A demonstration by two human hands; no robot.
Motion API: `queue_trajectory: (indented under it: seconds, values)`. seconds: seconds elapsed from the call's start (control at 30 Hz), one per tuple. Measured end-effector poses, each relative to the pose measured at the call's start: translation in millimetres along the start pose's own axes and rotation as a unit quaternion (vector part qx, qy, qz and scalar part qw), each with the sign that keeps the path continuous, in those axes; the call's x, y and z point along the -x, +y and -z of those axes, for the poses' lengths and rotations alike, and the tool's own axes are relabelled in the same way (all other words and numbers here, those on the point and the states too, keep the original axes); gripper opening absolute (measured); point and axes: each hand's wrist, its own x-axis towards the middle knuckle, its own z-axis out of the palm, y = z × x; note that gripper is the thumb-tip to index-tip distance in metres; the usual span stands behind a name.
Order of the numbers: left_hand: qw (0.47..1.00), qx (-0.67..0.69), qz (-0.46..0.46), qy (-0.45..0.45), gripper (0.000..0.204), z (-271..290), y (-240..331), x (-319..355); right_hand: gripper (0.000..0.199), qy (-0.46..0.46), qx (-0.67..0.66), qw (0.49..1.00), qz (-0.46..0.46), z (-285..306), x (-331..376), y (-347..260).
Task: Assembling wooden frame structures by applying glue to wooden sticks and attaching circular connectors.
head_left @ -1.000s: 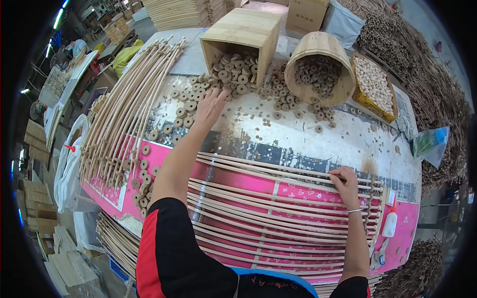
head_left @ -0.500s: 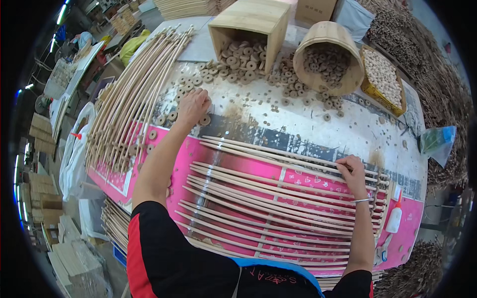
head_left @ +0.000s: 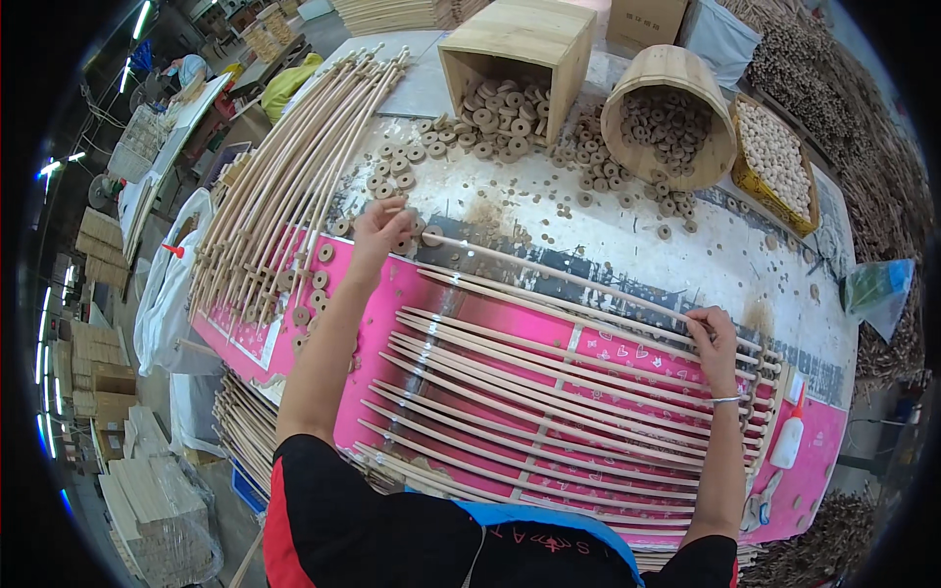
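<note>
Rod [head_left: 559,272] shifted — crosswise, right end nearer

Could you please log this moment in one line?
left hand: near round tan wooden disc; right hand: holding long pale wooden rod; disc: at rod's left end

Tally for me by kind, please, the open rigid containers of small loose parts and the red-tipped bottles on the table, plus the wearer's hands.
Pale wooden square box: 1
Pale wooden round bucket: 1
Yellow rectangular crate: 1
White plastic bottle with a red tip: 1
Bare hands: 2, the left hand and the right hand
Total: 6
</note>
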Motion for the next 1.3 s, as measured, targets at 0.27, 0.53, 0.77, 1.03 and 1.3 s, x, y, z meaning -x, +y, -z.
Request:
queue_trajectory:
  seconds: [0.27,0.53,0.77,1.03,1.3]
  values:
    - [0.983,0.136,0.063,-0.108,0.034,-10.7,-6.5,3.9,0.009,0.019,-0.028,0.999,-0.015,-2.3,-3.4,7.2]
    - [0.966,0.219,0.108,-0.084,0.044,-10.6,3.1,11.2,0.008,0.022,-0.006,1.0,0.018,-1.5,-5.1,12.7]
    - [0.995,0.067,0.066,-0.036,0.084,-47.6,12.8,27.7,0.009,0.03,0.024,0.998,0.043,-4.4,-7.3,-3.3]
    - [0.996,0.041,0.064,-0.039,0.095,-65.9,16.3,31.2,0.018,0.047,0.017,0.998,0.049,-7.7,-7.0,-1.1]
    - [0.996,0.04,0.053,-0.06,0.093,-80.3,10.0,26.3,0.011,0.064,0.14,0.982,0.111,-0.8,-10.0,-5.0]
